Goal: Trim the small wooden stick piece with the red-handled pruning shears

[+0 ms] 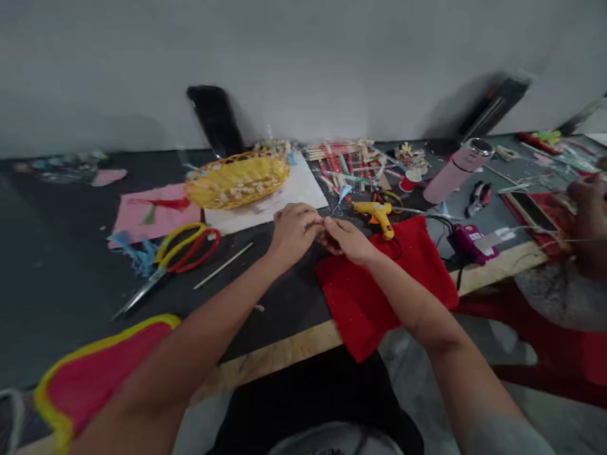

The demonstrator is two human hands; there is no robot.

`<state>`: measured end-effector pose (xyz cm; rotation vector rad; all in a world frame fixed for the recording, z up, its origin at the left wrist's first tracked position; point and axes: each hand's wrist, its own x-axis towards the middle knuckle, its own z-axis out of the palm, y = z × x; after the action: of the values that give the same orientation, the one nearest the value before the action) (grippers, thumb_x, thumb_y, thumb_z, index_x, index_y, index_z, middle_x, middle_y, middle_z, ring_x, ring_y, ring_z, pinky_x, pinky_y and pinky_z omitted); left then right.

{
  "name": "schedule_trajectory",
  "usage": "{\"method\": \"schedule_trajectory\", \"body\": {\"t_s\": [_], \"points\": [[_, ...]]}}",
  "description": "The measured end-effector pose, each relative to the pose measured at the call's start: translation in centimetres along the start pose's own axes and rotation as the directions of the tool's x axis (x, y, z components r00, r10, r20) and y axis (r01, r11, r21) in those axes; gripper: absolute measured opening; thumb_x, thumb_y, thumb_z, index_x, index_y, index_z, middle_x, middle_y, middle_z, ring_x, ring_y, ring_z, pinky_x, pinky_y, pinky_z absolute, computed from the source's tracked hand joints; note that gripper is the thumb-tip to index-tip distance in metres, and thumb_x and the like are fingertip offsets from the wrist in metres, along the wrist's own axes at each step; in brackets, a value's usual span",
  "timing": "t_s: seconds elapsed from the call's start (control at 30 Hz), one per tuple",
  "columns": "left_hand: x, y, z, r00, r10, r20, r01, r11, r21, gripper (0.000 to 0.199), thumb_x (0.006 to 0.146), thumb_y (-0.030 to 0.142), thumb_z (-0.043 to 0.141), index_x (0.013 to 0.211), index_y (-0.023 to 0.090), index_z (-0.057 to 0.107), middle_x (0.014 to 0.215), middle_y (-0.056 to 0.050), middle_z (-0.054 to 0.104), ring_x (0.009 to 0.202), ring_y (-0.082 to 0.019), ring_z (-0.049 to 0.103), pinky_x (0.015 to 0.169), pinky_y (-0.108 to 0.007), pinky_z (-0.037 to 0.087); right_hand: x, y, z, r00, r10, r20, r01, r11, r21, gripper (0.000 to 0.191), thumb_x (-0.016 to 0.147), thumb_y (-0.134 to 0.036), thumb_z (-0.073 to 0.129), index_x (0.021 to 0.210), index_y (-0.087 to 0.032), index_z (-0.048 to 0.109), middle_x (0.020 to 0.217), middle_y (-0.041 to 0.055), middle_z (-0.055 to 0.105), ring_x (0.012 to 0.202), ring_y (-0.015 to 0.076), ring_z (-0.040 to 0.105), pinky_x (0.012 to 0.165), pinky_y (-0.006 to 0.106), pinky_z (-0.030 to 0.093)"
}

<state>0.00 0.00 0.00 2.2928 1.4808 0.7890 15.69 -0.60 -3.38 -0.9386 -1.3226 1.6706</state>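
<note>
The left hand (294,229) and right hand (347,240) met at bent fingertips over the bench (270,316); whether they pinched anything could not be told. A yellow glue gun (385,224) lay just beside the right hand, near a red cloth (353,294) spread beneath the right arm (412,303). Pale marks on the purple box (462,242) and lettering on the shirt (327,436) were too blurred to read.
</note>
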Motion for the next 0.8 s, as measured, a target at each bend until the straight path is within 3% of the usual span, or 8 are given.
{"method": "schedule_trajectory", "body": {"t_s": [0.13,0.3,0.5,0.67,0.8], "points": [[0.1,-0.7,0.0,0.999,0.025,-0.027,-0.028,0.994,-0.11,0.016,0.081,0.027,0.059,0.077,0.02,0.072,0.095,-0.004,0.069,0.098,-0.022,0.059,0.094,-0.037,0.042,0.2,0.2,0.1,1.0,0.022,-0.016,-0.022,0.999,0.044,0.049,0.083,-0.067,0.053,0.076,-0.019,0.051,0.061,-0.005,0.053,0.043,0.0048,0.042,0.036,0.016,0.025],[0.0,-1.2,0.4,0.998,0.035,-0.046,-0.042,0.988,-0.152,0.02,0.082,0.035,0.059,0.076,0.023,0.073,0.093,-0.003,0.071,0.096,-0.021,0.061,0.094,-0.036,0.045,0.7,0.4,-0.3,1.0,-0.006,-0.031,0.008,0.997,0.076,0.048,0.075,-0.064,0.064,0.073,-0.018,0.052,0.058,-0.0064,0.052,0.042,0.0038,0.04,0.035,0.016,0.025],[-0.5,-1.6,0.8,1.0,-0.017,-0.027,0.011,0.98,-0.197,0.023,0.084,0.038,0.056,0.091,0.025,0.074,0.101,-0.002,0.074,0.101,-0.023,0.063,0.093,-0.035,0.047,1.2,0.6,-0.9,0.995,-0.04,-0.095,0.043,0.999,0.029,0.042,0.072,-0.055,0.071,0.071,-0.017,0.053,0.06,-0.0061,0.056,0.046,0.0036,0.045,0.039,0.016,0.032],[-0.4,-1.0,0.0,0.994,0.099,0.048,-0.101,0.994,0.03,0.024,0.086,0.036,0.055,0.098,0.025,0.072,0.101,-0.005,0.074,0.104,-0.028,0.062,0.093,-0.044,0.043,1.0,0.3,-0.9,0.996,-0.07,-0.06,0.069,0.997,-0.03,0.038,0.073,-0.048,0.074,0.067,-0.018,0.051,0.05,-0.0095,0.05,0.042,0.0034,0.041,0.042,0.017,0.033],[-0.3,-0.7,-0.8,0.971,0.229,0.069,-0.239,0.939,0.248,0.028,0.09,0.034,0.049,0.104,0.022,0.07,0.107,-0.009,0.073,0.109,-0.031,0.058,0.098,-0.049,0.034,0.9,0.1,-0.8,0.994,-0.105,-0.042,0.103,0.994,-0.042,0.041,0.073,-0.052,0.072,0.067,-0.018,0.051,0.051,-0.0089,0.051,0.044,0.0044,0.042,0.043,0.018,0.033]]}}
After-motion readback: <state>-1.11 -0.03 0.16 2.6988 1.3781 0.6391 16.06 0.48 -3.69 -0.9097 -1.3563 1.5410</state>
